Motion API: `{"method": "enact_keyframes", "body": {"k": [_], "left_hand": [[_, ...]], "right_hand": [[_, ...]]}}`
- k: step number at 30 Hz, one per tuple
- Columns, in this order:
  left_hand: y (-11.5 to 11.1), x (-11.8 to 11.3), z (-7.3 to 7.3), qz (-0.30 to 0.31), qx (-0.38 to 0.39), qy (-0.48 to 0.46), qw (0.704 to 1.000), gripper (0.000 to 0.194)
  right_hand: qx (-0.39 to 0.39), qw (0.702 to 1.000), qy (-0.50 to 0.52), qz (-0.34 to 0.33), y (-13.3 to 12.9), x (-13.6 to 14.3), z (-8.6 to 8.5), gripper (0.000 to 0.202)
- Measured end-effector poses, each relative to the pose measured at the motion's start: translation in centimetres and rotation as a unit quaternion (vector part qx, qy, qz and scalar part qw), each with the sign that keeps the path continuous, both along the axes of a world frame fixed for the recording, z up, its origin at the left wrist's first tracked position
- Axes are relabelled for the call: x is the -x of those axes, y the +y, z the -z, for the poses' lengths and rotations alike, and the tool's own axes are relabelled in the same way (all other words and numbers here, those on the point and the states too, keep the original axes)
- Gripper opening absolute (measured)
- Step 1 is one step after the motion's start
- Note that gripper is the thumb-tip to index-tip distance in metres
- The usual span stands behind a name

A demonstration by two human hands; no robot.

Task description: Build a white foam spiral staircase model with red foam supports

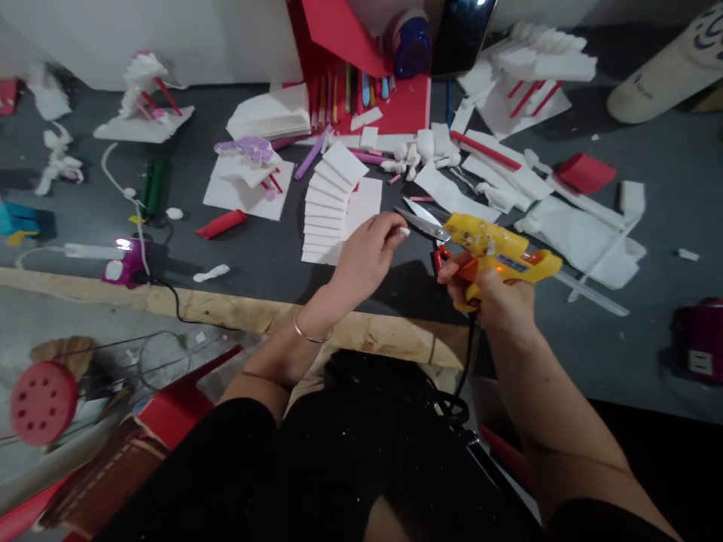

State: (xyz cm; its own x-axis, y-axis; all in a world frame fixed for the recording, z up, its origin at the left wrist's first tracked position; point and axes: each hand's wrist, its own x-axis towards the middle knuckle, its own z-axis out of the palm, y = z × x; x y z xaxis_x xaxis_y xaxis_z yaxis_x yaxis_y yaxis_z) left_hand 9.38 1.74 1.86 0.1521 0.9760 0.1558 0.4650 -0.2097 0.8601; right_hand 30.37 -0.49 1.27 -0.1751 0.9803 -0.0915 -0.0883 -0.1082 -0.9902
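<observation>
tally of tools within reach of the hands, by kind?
Glue guns: 2, yellow glue gun in right hand, purple glue gun lying at left
Scissors: 1, scissors on the table by left hand
Total: 3

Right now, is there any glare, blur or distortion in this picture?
Head view: the phone at the top edge glares, the purple device on the left shows a bright spot, the corners are soft and bent, and the yellow glue gun is sharp.
</observation>
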Motion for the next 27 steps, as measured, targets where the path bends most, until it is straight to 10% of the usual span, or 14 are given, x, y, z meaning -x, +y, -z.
{"method": "enact_keyframes", "body": {"k": [5, 12, 27], "left_hand": [[-1.0, 5.1, -1.1, -0.059, -0.033, 0.038, 0.997, 0.005], [-4.3, 11.7, 1.0, -0.204, 0.04, 0.033, 0.978, 0.017], [-5.4, 12.2, 3.4, -0.174, 0.009, 0.104, 0.979, 0.01]], "right_hand": [[0.008, 1.0, 0.004, -0.007, -0.3, 0.8, 0.3, 0.054], [0.008, 0.994, -0.058, -0.094, -1.0, 2.4, 0.7, 0.054], [-0.318, 0.884, -0.315, -0.135, -1.3, 5.1, 2.2, 0.058]]}}
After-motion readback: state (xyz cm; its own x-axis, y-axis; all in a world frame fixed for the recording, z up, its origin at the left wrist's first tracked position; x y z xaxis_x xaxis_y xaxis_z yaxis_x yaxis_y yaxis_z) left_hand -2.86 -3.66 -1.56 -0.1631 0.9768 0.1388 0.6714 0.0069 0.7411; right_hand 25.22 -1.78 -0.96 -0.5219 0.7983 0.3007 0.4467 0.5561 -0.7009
